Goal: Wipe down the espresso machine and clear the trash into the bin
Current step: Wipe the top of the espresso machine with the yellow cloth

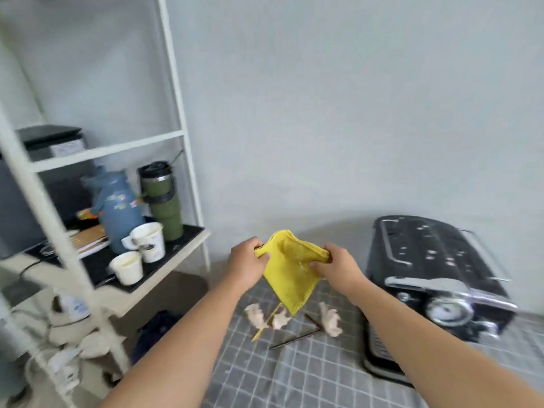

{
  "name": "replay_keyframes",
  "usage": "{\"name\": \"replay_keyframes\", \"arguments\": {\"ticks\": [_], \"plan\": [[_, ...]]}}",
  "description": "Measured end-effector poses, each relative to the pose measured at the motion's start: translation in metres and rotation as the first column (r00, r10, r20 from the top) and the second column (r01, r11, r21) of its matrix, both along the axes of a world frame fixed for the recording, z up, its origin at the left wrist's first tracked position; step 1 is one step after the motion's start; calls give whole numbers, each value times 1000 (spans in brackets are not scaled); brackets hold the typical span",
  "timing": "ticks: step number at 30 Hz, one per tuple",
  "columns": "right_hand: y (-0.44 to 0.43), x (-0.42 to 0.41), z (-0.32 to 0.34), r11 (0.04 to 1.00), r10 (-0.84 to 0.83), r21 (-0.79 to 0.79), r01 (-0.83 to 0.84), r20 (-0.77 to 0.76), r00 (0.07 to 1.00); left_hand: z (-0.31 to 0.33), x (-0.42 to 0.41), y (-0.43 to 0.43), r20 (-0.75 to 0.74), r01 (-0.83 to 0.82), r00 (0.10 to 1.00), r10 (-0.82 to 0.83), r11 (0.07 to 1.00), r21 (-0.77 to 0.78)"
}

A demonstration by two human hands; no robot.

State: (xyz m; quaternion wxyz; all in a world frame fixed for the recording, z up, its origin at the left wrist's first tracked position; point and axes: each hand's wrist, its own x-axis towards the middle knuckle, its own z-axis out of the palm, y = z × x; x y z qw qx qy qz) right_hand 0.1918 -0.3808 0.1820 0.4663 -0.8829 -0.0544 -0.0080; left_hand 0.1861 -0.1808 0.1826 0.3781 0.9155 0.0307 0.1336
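both hands' fingers (266,256) pinching yellow cloth (290,272), espresso mach. (435,278) right

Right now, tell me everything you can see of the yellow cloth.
The yellow cloth looks like soft woven fabric with stitched edges, folded or doubled over. It hangs in the air, a lower corner pointing down. The left hand and right hand pinch its upper edge at either side. It is above the checked table cover, left of the black espresso machine.
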Motion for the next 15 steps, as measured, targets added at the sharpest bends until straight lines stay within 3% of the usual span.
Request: {"name": "replay_keyframes", "arguments": {"ticks": [8,15], "plan": [[-152,-5,58,956,-231,200,212,76,970,47,33,-162,137,197,972,-191,980,-37],[-220,5,72,929,-369,85,360,187,910,49,39,-224,178,215,964,-198,974,-78]]}}
